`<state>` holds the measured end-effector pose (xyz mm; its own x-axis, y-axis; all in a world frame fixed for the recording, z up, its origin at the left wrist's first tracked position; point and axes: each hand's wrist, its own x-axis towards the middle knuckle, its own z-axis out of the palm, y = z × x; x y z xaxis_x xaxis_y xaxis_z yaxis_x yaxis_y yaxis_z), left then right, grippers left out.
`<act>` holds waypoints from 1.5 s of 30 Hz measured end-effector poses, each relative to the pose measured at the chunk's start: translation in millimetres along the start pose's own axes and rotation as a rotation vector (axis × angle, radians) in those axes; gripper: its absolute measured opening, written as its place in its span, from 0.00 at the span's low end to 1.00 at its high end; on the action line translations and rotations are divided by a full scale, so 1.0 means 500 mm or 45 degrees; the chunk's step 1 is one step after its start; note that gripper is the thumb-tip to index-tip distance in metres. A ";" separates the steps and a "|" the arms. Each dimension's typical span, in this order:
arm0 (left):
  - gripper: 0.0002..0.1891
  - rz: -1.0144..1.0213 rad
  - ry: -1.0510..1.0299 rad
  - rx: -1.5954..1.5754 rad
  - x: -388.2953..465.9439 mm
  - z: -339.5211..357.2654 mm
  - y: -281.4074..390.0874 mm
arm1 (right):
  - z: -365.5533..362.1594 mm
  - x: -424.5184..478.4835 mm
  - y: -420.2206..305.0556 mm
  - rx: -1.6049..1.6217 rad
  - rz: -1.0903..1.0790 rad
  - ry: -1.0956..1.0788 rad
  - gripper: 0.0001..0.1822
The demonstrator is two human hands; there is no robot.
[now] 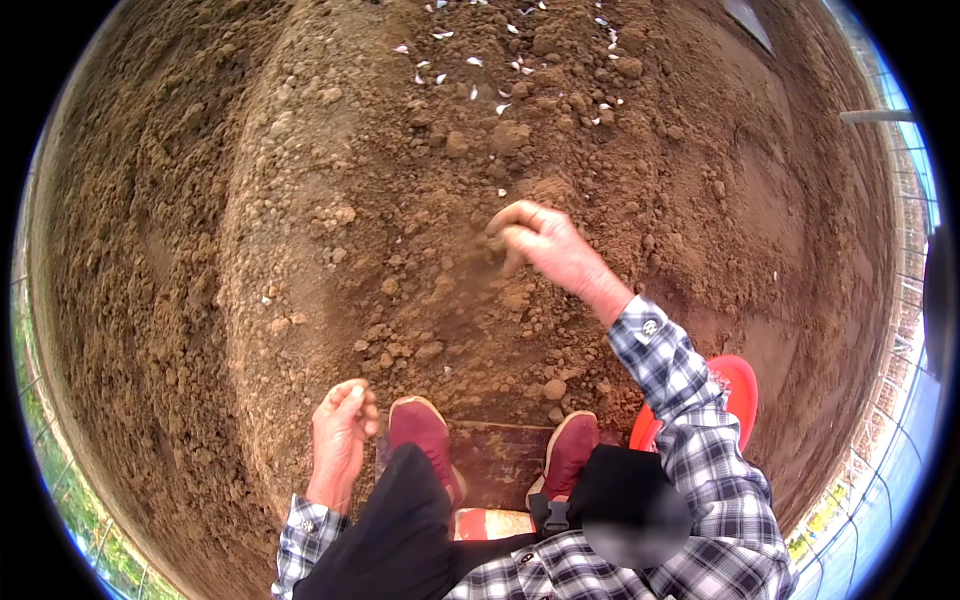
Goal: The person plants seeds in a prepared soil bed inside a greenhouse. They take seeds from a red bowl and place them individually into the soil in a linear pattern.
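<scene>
My right hand [531,234] reaches over the loose brown soil [442,300], fingers curled down close to the ground and slightly blurred; whether anything is between its fingertips cannot be told. Just beyond its fingers lies a small pale piece [502,193] on the soil. My left hand [346,420] is held beside my left shoe, its fingers curled inward with the thumb on top; what it may hold is hidden. White garlic cloves [474,61] lie scattered across the soil farther ahead. A red plastic basin [739,390], partly covered by my right sleeve, stands at my right with pale contents.
My red shoes [420,427] rest on a worn wooden board [499,450]. A red and white object [495,523] lies behind it. Soil ridges run along the left. A grey rod [874,116] and wire mesh fence [911,277] stand at the right edge.
</scene>
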<state>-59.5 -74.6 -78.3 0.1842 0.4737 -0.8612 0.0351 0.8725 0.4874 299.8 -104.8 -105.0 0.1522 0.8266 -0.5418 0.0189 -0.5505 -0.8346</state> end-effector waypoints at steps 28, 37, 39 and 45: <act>0.20 -0.121 -0.354 -0.571 0.103 0.049 0.001 | 0.289 -0.058 0.013 0.402 -0.003 -0.352 0.14; 0.17 0.035 -0.262 -0.526 0.104 0.051 0.013 | 0.283 -0.057 0.042 0.249 0.070 -0.320 0.13; 0.15 0.023 -0.245 -0.461 0.096 0.051 0.001 | 0.283 -0.063 0.056 0.254 0.028 -0.287 0.12; 0.11 -0.143 -0.215 -0.233 0.073 0.064 -0.007 | 0.269 -0.075 0.013 0.111 0.001 -0.223 0.09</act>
<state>-21.5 -64.2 -106.9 0.3507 0.3595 -0.8647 -0.1109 0.9328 0.3428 161.2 -123.8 -103.7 -0.0226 0.8381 -0.5450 -0.0683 -0.5452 -0.8355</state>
